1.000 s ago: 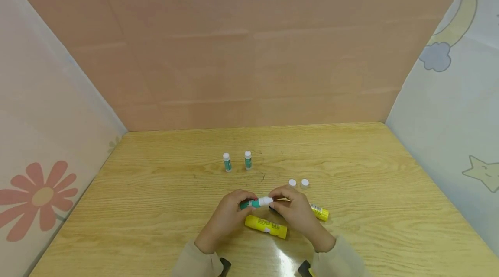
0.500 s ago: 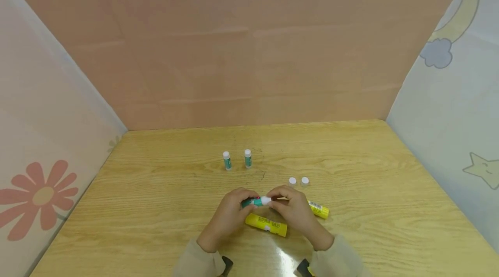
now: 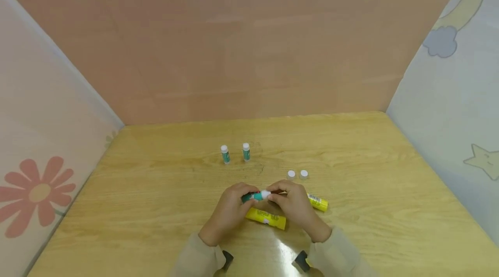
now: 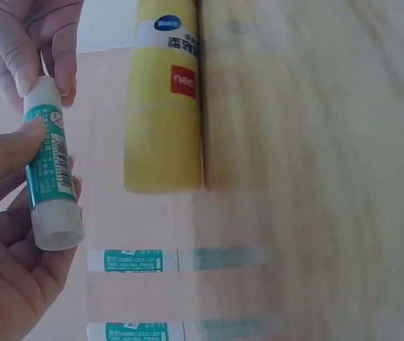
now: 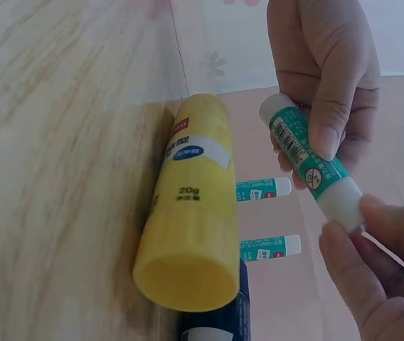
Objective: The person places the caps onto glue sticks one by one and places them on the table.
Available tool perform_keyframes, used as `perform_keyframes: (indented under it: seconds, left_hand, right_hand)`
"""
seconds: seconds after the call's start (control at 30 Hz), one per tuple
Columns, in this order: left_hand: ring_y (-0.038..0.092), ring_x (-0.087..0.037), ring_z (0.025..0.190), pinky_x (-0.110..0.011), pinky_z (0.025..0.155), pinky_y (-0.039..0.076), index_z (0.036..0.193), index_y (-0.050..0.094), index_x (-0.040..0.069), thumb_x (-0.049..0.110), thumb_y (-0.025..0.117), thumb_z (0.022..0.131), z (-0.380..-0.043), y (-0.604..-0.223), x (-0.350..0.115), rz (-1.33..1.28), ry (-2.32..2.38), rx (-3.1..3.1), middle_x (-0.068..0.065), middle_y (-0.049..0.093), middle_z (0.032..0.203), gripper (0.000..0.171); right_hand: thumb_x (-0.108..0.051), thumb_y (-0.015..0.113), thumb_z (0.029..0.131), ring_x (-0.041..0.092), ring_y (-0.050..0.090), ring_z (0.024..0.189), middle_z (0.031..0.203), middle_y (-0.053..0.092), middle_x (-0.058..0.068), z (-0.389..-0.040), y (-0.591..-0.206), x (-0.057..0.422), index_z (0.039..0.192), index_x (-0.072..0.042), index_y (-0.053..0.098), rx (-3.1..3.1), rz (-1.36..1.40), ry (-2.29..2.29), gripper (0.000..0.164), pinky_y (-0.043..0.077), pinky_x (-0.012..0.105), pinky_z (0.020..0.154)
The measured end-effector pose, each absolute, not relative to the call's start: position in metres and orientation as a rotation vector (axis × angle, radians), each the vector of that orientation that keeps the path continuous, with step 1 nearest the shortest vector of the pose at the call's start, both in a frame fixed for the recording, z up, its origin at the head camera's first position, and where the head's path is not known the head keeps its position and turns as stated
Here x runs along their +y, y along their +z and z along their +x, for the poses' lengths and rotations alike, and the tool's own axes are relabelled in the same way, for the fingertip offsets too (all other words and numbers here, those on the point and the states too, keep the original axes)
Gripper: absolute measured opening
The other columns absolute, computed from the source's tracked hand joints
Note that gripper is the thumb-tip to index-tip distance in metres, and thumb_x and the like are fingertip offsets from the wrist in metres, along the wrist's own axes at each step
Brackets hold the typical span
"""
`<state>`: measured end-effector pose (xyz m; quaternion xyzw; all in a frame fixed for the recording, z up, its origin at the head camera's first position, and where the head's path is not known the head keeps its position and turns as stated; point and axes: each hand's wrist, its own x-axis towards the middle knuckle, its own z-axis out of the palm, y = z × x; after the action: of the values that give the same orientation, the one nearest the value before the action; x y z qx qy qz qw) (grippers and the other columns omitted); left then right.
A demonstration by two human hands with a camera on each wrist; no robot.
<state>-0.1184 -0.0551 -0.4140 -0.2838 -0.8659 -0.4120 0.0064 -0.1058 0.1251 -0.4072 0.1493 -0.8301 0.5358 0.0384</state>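
Observation:
A green-labelled glue stick with white ends is held level between both hands. My left hand grips its green body, thumb along the label. With thumb and fingertips, my right hand pinches the white cap at the other end. In the left wrist view, the free white end points toward the camera. Just below the hands, a larger yellow glue stick lies on its side on the table. A second yellow stick is partly covered by the right hand.
Two small green glue sticks, a left one and a right one, stand upright farther back. Two white round caps sit beyond the right hand. A dark blue stick shows behind the yellow one. Printed sheets wall the table.
The right hand has come closer to the left, and less of the white end shows between them; the cap sits further onto the glue stick. The view has tilted slightly.

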Motion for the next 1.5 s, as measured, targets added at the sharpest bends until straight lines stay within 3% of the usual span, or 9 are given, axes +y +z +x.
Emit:
perform_keyframes:
  seconds: [0.4,0.63,1.5]
  left_hand:
    - [0.050,-0.013,0.085,-0.028,0.073,0.044,0.095,0.061,0.007,0.005,0.062,0.079,-0.124,-0.414,-0.058,-0.845,-1.194,-2.799,0.000,0.057,0.094,0.017]
    - [0.050,-0.011,0.084,-0.029,0.074,0.044,0.096,0.059,0.009,0.010,0.063,0.079,-0.124,-0.417,-0.063,-0.736,-1.190,-2.834,0.003,0.056,0.094,0.018]
    - [0.048,-0.011,0.069,-0.024,0.060,0.043,0.087,0.057,0.004,0.008,0.062,0.078,-0.126,-0.419,-0.077,-0.494,-1.074,-2.965,-0.001,0.054,0.081,0.011]
  right_hand:
    - [0.000,0.061,0.077,0.028,0.055,0.087,0.090,0.058,0.010,-0.112,-0.405,0.128,0.089,0.002,0.061,-2.577,0.577,1.754,0.012,0.048,0.024,0.070]
    - [0.002,0.060,0.078,0.026,0.056,0.087,0.094,0.057,0.015,-0.113,-0.404,0.136,0.094,0.005,0.058,-2.623,0.532,1.703,0.016,0.048,0.024,0.070]
    - [0.007,0.059,0.076,0.025,0.057,0.085,0.095,0.056,0.017,-0.116,-0.408,0.172,0.094,0.005,0.058,-2.667,0.371,1.566,0.018,0.048,0.024,0.069]
